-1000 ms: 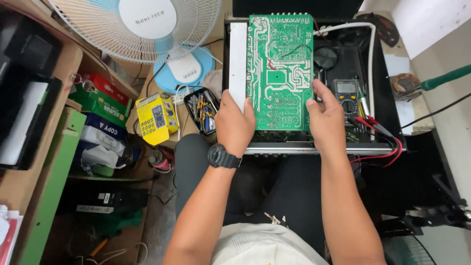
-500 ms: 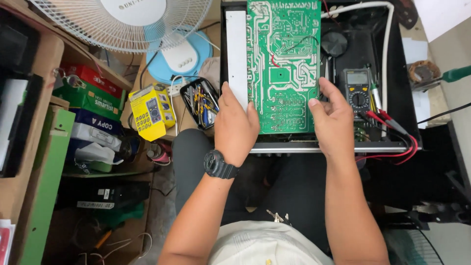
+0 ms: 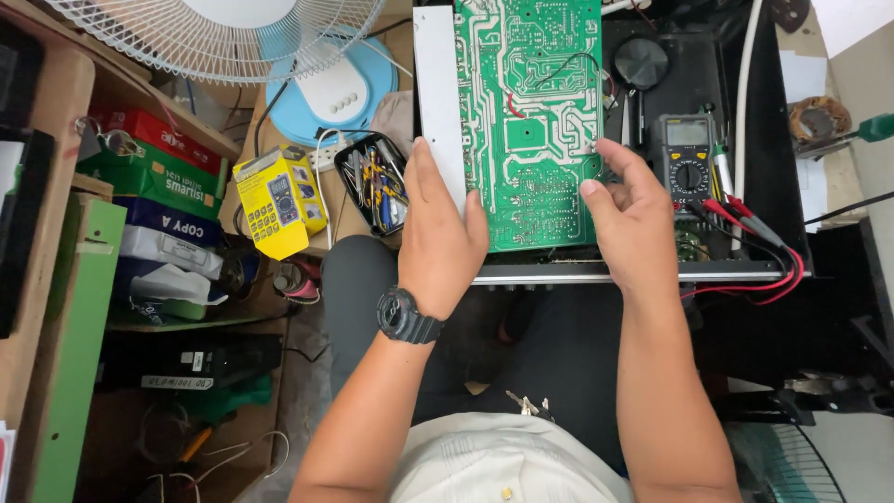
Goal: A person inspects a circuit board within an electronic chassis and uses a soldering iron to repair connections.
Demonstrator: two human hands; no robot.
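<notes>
Upper left of frame: white fan grille over a pale blue fan base. Upper centre to right: black open chassis with a silver front rail along its lower edge. Inside chassis, upper centre: green circuit board, solder side up, flat, white metal strip along its left edge. Left hand flat, fingers together and extended, palm down on strip and lower left corner of board; black wristwatch on that wrist. Right hand at board's right edge, fingers half curled and loosely spread, thumb tip touching board edge; grip on edge not clear. Left of frame: stacked boxes on a shelf. Centre left: yellow meter box, beside it a black tray of small tools. Right of board: dark multimeter lying in chassis, red and black test leads trailing to lower right. Far upper right: green-handled screwdriver.
</notes>
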